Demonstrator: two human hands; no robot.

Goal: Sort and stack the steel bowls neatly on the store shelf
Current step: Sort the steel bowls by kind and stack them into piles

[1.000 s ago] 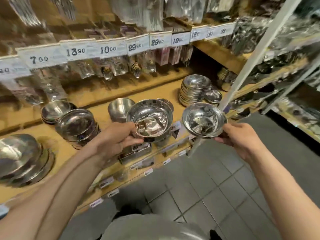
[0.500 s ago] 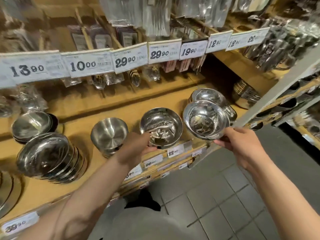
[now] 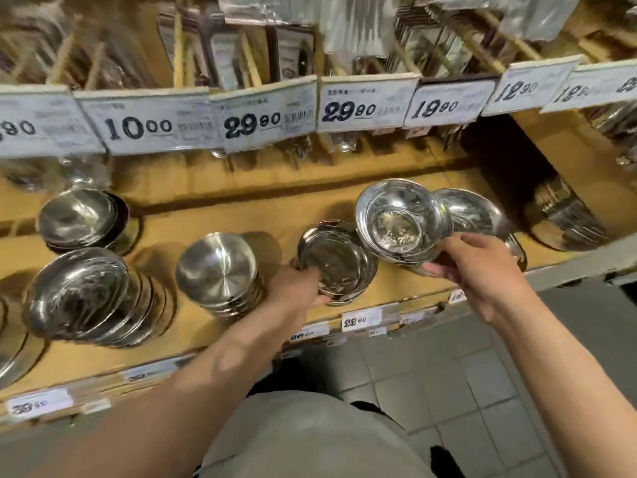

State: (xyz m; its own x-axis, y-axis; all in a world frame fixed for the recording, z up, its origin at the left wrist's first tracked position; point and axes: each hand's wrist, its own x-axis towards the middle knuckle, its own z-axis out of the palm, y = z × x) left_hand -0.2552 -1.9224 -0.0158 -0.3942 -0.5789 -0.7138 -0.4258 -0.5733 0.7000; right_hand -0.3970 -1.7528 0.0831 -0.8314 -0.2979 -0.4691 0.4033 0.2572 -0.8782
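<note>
My left hand (image 3: pixel 296 288) grips the near rim of a steel bowl (image 3: pixel 336 260) that rests on the wooden shelf (image 3: pixel 282 212) at the middle. My right hand (image 3: pixel 479 267) holds a second, smaller steel bowl (image 3: pixel 400 222) tilted toward me, just right of the first and above the shelf. Behind the held bowl stands a stack of steel bowls (image 3: pixel 472 212). Left of my left hand sits another stack of brushed steel bowls (image 3: pixel 219 270).
Further bowl stacks lie at the left (image 3: pixel 86 298) and back left (image 3: pixel 82 219), plates at the far right (image 3: pixel 565 219). Price tags (image 3: pixel 251 119) hang along the upper shelf with packaged cutlery above. Grey tiled floor (image 3: pixel 448 374) lies below.
My left hand has set its bowl down onto the shelf and still grips the rim. My right hand has carried its bowl forward over the shelf toward the right stack. The view has moved closer.
</note>
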